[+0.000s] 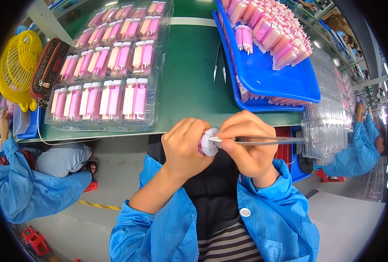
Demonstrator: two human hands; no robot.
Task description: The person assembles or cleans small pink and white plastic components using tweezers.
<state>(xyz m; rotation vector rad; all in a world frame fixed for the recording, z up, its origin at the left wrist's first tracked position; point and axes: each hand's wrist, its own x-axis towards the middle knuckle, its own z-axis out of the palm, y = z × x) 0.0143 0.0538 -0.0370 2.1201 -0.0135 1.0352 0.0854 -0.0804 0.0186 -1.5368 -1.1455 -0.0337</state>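
Note:
Close to my body, just off the table's front edge, my left hand [183, 144] is closed around a pink piece with a white end cap [209, 147]. The fingers hide most of its body. My right hand [249, 142] grips a pair of slim tweezers [274, 140], whose pale tips touch the white cap. The tweezers' far end points right. Ahead on the left, a clear plastic tray [102, 125] carries rows of paired pink and cream pieces with white caps. On the right, a blue tray [257, 75] is heaped with similar pieces.
Two thin pointed tools [217, 70] lie on the green table [189, 83]. At left stand a yellow fan [19, 61] and a dark zipped pouch [50, 67]. Stacked clear trays [327, 124] rise at right. Blue-sleeved co-workers sit to the left [41, 187] and right [353, 150].

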